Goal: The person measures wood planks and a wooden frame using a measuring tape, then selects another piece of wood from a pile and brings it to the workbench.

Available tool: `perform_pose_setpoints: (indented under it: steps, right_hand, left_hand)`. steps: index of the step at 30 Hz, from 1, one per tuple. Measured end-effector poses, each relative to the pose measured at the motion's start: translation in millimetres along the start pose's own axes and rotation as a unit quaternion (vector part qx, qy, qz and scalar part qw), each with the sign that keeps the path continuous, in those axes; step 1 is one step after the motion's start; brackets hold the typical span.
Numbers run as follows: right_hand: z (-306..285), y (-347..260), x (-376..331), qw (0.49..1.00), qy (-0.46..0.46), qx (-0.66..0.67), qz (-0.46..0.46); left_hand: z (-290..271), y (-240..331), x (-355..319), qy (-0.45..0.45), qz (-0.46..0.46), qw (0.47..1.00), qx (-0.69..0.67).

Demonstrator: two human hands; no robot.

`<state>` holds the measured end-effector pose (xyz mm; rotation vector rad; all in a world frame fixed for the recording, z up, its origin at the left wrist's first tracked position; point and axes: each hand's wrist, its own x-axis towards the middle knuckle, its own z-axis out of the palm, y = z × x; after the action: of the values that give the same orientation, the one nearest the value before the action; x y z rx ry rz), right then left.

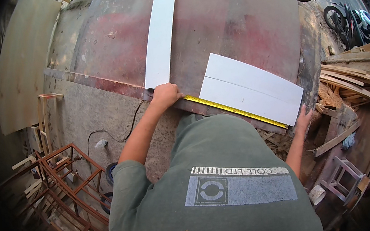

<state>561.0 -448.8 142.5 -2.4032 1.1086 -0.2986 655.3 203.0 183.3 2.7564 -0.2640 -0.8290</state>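
Note:
A yellow tape measure (234, 109) is stretched along the near edge of a white board (254, 91) lying on a worn reddish work table (230, 29). My left hand (165, 95) is closed on the tape's left end at the table's front edge. The tape's other end is pinned at the board's right corner by my right hand (303, 119), fingers spread. A second, narrower white strip (161, 37) lies upright on the table just beyond my left hand. A line runs lengthwise across the wide white board.
A rusty metal frame (66, 186) stands on the concrete floor at lower left, with a black cable (110, 134) nearby. Wood offcuts (352, 80) pile at right beside a small wooden stool (345, 180). Motorbikes (350, 19) are parked at upper right. A plywood sheet (26, 60) leans at left.

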Motion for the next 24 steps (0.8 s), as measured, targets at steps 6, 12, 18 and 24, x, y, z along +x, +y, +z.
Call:
perform_pose_setpoints:
  steps: [6,12,18,24]
  right_hand:
    - [30.6,-121.2,-42.7,0.974,-0.017,-0.012,-0.226]
    - [104.8,-219.7,-60.0,0.917,-0.098,-0.065,-0.381]
    - [125.0,-216.6,-90.5,0.873,-0.134,-0.171,-0.437]
    - [115.1,-227.0,-83.3,0.867,-0.157,-0.155,-0.447]
  left_hand:
    - [-1.1,1.0,-0.8,-0.010,-0.011,1.000,0.021]
    - [-0.7,0.1,0.4,-0.008,-0.013,1.000,0.009]
    - [-3.1,3.3,-1.0,-0.010,-0.017,0.999,0.038]
    - [-1.8,2.0,-1.4,-0.006,-0.018,1.000,0.021]
